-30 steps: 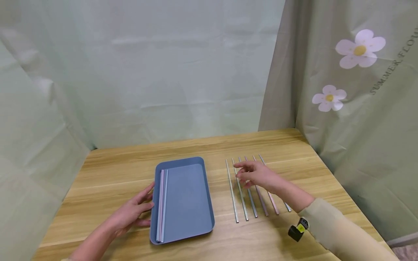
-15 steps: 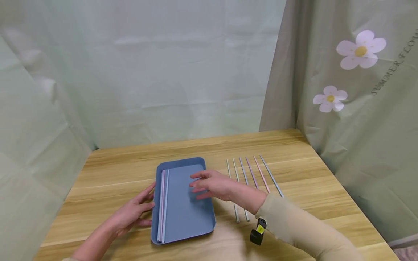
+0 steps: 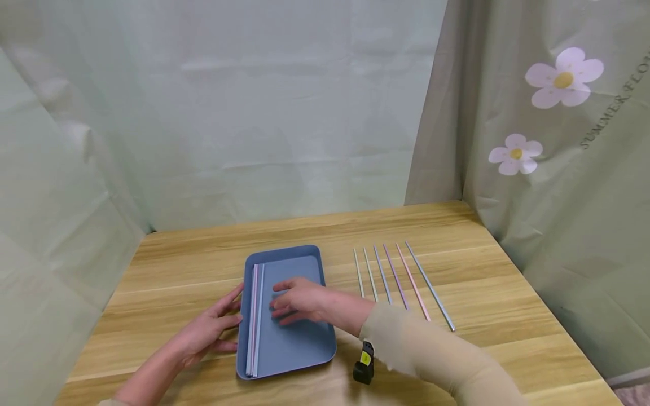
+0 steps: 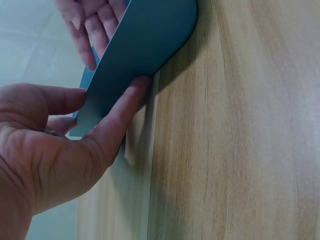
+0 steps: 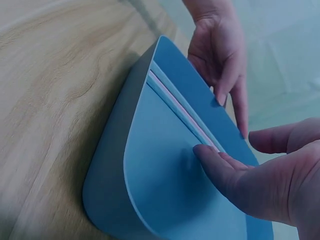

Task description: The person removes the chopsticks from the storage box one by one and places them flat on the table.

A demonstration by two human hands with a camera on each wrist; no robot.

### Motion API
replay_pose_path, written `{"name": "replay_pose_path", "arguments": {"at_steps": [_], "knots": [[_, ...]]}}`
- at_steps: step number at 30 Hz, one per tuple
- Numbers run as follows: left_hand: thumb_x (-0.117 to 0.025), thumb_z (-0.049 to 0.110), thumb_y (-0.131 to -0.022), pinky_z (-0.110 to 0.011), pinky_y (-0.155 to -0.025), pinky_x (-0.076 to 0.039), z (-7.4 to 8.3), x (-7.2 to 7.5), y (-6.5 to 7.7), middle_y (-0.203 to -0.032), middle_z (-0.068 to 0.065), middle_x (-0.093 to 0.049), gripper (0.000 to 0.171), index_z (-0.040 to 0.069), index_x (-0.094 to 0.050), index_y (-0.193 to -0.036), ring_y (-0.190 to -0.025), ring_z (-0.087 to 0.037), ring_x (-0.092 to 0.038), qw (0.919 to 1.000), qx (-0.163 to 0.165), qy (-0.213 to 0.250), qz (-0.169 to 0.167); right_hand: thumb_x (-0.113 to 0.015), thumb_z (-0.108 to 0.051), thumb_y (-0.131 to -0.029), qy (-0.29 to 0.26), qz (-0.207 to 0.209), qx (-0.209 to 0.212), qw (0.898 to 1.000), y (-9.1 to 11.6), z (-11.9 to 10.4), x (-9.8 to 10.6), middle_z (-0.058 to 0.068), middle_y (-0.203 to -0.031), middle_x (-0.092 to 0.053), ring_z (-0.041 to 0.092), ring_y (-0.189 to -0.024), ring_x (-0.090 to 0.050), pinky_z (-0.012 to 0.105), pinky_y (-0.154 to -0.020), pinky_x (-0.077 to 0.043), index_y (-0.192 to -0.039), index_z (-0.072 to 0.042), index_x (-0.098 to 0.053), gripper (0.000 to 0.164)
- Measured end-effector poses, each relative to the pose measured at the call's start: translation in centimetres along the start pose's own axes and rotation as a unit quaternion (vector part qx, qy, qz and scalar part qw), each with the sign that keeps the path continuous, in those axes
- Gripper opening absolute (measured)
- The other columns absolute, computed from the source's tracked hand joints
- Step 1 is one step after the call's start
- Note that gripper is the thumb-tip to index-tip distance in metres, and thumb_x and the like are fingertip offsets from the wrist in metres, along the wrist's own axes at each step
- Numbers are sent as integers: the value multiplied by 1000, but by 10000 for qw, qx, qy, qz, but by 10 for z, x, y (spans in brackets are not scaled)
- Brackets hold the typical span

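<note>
A blue-grey rectangular tray (image 3: 299, 352) lies on the table. Along its left inner side lie several thin pastel sticks (image 3: 253, 338), like chopsticks, side by side in a narrow bundle. My left hand (image 3: 208, 332) touches the tray's left outer wall; in the left wrist view its fingers (image 4: 117, 112) lie against that wall and at the rim. My right hand (image 3: 302, 301) hovers over the tray floor with fingers spread and nothing held. In the right wrist view its fingertips (image 5: 202, 150) are close to the bundle.
Right of the tray, several more thin sticks (image 3: 429, 286) in green, blue, purple and pink lie spaced out in a row on the wooden table (image 3: 508, 316). My right forearm covers the near ends of some. Pale curtains (image 3: 304, 113) hang behind and at both sides.
My right hand has moved left from above the loose sticks to over the tray, towards the bundle. The left hand stays at the tray's side. The sticks keep their places.
</note>
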State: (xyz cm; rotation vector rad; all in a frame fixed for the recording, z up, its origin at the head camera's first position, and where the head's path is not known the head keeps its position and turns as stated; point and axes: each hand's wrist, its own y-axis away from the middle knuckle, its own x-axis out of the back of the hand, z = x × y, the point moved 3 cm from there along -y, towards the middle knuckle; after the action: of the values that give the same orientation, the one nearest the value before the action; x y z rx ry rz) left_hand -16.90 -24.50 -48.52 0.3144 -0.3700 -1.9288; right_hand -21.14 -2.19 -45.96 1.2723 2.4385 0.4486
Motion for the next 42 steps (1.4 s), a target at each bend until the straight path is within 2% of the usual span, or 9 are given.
{"name": "replay_pose_path", "arguments": {"at_steps": [13,21,25,27,29,33,38,42], "knots": [[-46,8,-108,-56,-82,-58,2,-1,1,-164,-31,-6,73,26,-6,-166,-140,-50,-34,9999,105,-33,124,-61,6,-94,-197,225,-143,9994,-18,6,-13,20,-113,-68,33,-103,-69,50,-88,-58,-148,7,-41,57],[-47,8,-108,-55,-83,-58,4,-2,0,-164,-31,-5,74,26,-5,-166,-138,-46,-38,10000,28,-56,47,-61,13,-91,-351,802,170,9960,-26,11,-28,19,-109,-67,32,-95,-71,44,-82,-60,-147,7,-44,58],[-48,8,-107,-53,-81,-59,4,-1,0,-164,-31,-6,74,27,-7,-166,-136,-43,-41,9998,90,-93,149,-63,14,-90,-179,1012,261,9944,-30,15,-31,16,-103,-66,30,-89,-71,42,-78,-61,-144,6,-47,58],[-48,7,-107,-53,-81,-59,4,-1,0,-164,-31,-7,74,27,-8,-166,-136,-44,-40,9997,134,-116,181,-69,13,-87,295,1133,375,9924,-31,17,-33,12,-99,-66,25,-83,-70,39,-74,-62,-142,4,-50,59],[-47,7,-108,-53,-81,-59,4,-1,0,-164,-31,-7,74,27,-7,-166,-137,-46,-39,9997,165,-114,158,-76,9,-84,993,1267,540,9855,-32,18,-36,7,-95,-65,19,-78,-67,34,-71,-61,-141,2,-52,62],[-46,8,-108,-54,-83,-59,6,-2,1,-164,-31,-5,73,28,-7,-166,-139,-49,-36,9997,196,-100,77,-88,-6,-79,2405,1511,758,9558,-35,18,-39,-1,-91,-63,11,-75,-58,25,-67,-52,-141,-2,-54,71],[-45,10,-109,-55,-85,-58,6,-2,1,-164,-32,-3,73,29,-5,-166,-136,-48,-41,9996,242,-116,2,-94,-18,-73,3230,1509,966,9293,-37,17,-41,-2,-89,-60,10,-74,-54,24,-65,-47,-131,-2,-56,72],[-44,9,-109,-55,-86,-58,7,-2,1,-164,-33,-2,73,28,-3,-166,-134,-47,-42,9996,223,-139,-33,-95,-18,-71,3555,1522,1105,9156,-38,15,-43,-1,-87,-58,11,-73,-53,23,-63,-46,-122,-5,-58,65]]}}
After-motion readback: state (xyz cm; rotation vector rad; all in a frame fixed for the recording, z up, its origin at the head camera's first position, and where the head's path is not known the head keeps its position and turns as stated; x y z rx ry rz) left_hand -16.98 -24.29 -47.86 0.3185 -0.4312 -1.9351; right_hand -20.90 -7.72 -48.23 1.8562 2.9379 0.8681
